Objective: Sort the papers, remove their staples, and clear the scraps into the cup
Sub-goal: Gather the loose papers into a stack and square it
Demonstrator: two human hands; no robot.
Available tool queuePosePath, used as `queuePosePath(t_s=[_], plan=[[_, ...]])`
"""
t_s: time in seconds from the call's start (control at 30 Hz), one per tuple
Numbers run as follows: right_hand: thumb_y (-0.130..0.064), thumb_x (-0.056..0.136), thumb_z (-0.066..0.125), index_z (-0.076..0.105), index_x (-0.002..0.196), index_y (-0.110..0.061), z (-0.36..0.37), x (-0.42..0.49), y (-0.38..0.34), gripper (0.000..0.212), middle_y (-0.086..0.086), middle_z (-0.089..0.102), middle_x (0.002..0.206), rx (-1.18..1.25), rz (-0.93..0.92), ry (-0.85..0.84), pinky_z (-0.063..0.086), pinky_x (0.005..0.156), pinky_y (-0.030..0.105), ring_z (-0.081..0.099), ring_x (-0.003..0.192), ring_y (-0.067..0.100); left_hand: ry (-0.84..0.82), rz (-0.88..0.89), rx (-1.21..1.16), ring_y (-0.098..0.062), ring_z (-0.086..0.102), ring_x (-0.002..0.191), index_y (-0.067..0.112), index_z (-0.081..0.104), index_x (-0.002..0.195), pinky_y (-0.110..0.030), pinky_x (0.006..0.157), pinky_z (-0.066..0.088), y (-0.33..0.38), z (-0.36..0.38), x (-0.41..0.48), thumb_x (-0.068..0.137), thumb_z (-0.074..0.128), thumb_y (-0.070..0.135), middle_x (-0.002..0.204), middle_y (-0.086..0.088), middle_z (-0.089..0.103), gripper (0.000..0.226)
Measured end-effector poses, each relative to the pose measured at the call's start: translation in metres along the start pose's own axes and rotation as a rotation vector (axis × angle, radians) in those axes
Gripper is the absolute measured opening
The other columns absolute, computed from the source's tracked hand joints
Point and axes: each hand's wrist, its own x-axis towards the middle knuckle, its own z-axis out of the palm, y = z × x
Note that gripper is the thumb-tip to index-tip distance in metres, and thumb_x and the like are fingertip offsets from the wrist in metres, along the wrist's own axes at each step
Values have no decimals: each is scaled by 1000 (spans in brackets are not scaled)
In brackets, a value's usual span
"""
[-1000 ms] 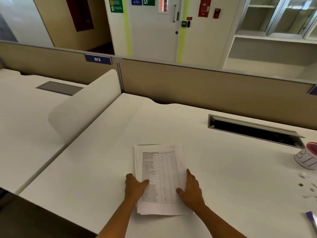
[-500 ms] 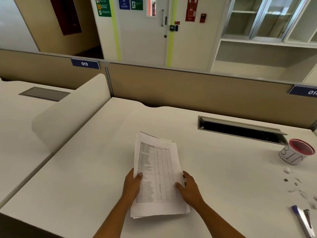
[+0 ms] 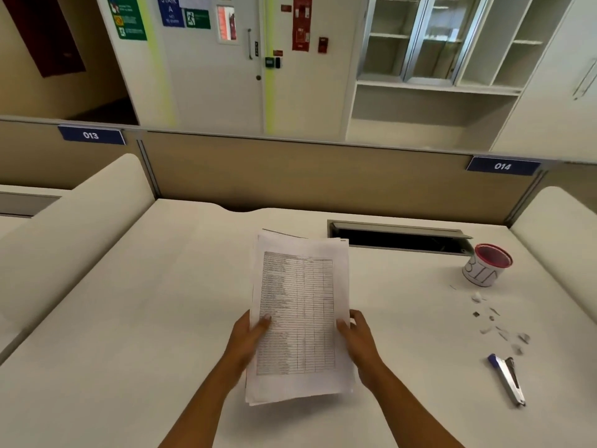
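Observation:
A stack of white papers (image 3: 298, 305) with a printed table on the top sheet is lifted off the white desk (image 3: 145, 318), tilted toward me. My left hand (image 3: 250, 334) grips its left edge, thumb on top. My right hand (image 3: 353, 334) grips the right edge. A white cup (image 3: 486, 270) with a red rim and "BIN" written on it stands at the right. Small paper scraps and staples (image 3: 497, 328) lie scattered in front of the cup. A stapler-like tool (image 3: 507, 378) in blue and silver lies nearer me on the right.
An open cable slot (image 3: 397, 239) sits in the desk behind the papers. Tan partitions (image 3: 290, 176) close off the back. Rounded white dividers (image 3: 97, 215) stand at the left, and another divider (image 3: 562, 227) at the right.
The stack lay flat on the desk under both hands; now both hands have gripped its edges and raised it, tilting it up. The view has panned right, showing more of the cup, scraps and tool.

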Motion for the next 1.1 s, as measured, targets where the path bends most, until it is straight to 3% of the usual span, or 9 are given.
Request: queuePosePath(t_s=[0.07,0.13,0.23,0.37,0.57,0.67,0.77,0.93,1.1], plan=[[-21,97,47,51,118,-19,-7,-2,2,21,0,63,114,19,-39,11,51,72,22,62,95,12,-54,8,-8,-11,70,89,27,61,111,-21,66,55,0,6,1,84,62,47,101,7,71,33],[-17,97,46,55,116,-20,-13,-6,3,21,-4,65,108,29,-69,44,51,70,20,63,96,12,-86,15,10,-14,68,95,27,61,114,-21,71,55,-2,13,4,80,64,51,104,6,71,42],[-14,98,41,56,113,-26,-19,-11,-1,24,-7,64,108,51,-127,111,48,71,18,61,99,11,-27,34,19,-16,62,104,23,55,123,-24,81,53,-2,24,10,92,55,30,111,5,66,32],[-15,101,38,56,101,-33,-26,-18,-15,26,-12,63,104,113,-221,162,47,72,17,60,95,5,43,59,17,-22,56,111,17,50,131,-38,99,46,8,35,15,94,54,25,119,-1,61,38],[-14,101,37,65,95,-33,-34,-17,-20,34,-6,69,95,259,-306,196,53,83,37,63,93,17,88,192,-97,-10,63,96,17,59,117,-20,76,55,31,46,13,91,58,23,107,3,67,26],[-11,101,36,65,93,-39,-36,-17,-24,41,-11,67,92,252,-359,201,50,86,36,61,90,11,89,243,-118,-12,62,99,14,58,120,-14,72,53,41,49,15,92,55,22,109,1,66,28],[-19,102,37,63,102,-37,-37,-16,-29,31,-9,68,100,225,-389,194,51,86,35,62,96,14,95,261,-124,-12,62,99,17,57,120,-21,79,55,47,51,17,92,57,24,110,3,66,29],[-27,101,37,49,123,-29,-34,-12,-24,25,-6,62,112,142,-384,195,56,71,23,62,98,12,96,306,-121,-17,62,92,17,57,112,-16,66,53,43,54,17,89,51,34,101,2,65,29],[-23,103,33,59,102,-40,-28,-14,-20,31,-8,66,96,183,-357,245,58,77,34,64,91,18,105,289,-129,-16,60,101,16,50,130,-17,67,54,33,61,15,95,46,28,115,-3,62,38]])
